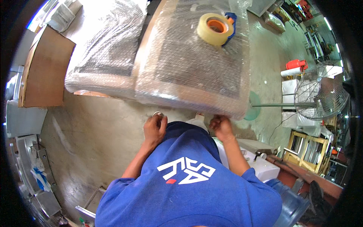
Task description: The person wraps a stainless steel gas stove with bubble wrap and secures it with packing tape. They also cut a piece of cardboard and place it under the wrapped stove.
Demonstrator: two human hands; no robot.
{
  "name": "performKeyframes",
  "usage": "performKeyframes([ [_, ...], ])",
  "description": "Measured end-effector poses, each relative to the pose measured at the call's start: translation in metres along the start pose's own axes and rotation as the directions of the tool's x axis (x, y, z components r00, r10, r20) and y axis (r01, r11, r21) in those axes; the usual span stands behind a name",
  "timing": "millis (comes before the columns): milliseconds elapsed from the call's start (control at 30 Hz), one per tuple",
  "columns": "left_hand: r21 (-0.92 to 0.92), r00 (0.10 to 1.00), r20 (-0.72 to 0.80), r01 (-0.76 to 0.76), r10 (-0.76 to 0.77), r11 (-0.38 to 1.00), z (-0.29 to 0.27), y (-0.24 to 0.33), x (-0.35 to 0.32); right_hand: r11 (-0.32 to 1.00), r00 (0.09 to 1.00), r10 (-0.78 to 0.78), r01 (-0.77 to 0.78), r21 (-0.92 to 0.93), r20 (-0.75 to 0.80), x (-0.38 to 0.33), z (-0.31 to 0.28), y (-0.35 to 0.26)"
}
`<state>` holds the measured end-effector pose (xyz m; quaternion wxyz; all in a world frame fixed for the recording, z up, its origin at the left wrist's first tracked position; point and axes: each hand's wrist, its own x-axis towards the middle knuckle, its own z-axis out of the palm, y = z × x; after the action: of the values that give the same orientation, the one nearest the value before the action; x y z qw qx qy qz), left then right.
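Note:
A flat panel in bubble wrap [189, 64] lies ahead, its near edge just beyond my hands. My left hand [155, 129] is closed in front of my body, to the left. At its fingertips shows a small round metallic thing [158, 113], too little of it to name. Close under the panel's near right corner, my right hand [222, 127] has its fingers curled; whether they grip the wrap's edge is hidden. On the panel rests a tape dispenser [231, 19] with a large roll of clear tape [204, 31] around an orange hub.
A second bubble-wrapped panel [106, 56] lies alongside at the left. Farther left stands a brown wooden box [47, 70]. To the right are a pedestal fan [321, 89], a red cylinder [296, 64] and a wooden crate [305, 151]. A blue water jug [289, 202] is by my right side.

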<state>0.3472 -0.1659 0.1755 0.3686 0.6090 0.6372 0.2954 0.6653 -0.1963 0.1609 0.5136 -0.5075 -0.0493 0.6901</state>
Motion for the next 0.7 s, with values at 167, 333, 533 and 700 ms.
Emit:
performKeyframes([
  [167, 0.013, 0.823, 0.557, 0.128, -0.113, 0.992, 0.069, 0.062, 0.004, 0.984, 0.982, 0.179, -0.179, -0.011, 0.065, 0.004, -0.005, 0.007],
  [333, -0.047, 0.729, 0.605, 0.433, -0.318, 0.900, 0.151, 0.055, 0.027, 0.837, 0.791, 0.076, 0.280, -0.469, 0.607, 0.089, -0.058, 0.106],
  [533, -0.137, 0.709, 0.621, 0.518, -0.335, 0.844, 0.221, 0.116, 0.102, 0.747, 0.730, 0.259, 0.264, -0.611, 0.632, 0.103, -0.007, 0.027],
  [700, -0.141, 0.691, 0.669, 0.480, -0.274, 0.866, 0.250, 0.155, 0.145, 0.645, 0.709, 0.287, 0.354, -0.677, 0.644, 0.109, -0.023, 0.001],
])
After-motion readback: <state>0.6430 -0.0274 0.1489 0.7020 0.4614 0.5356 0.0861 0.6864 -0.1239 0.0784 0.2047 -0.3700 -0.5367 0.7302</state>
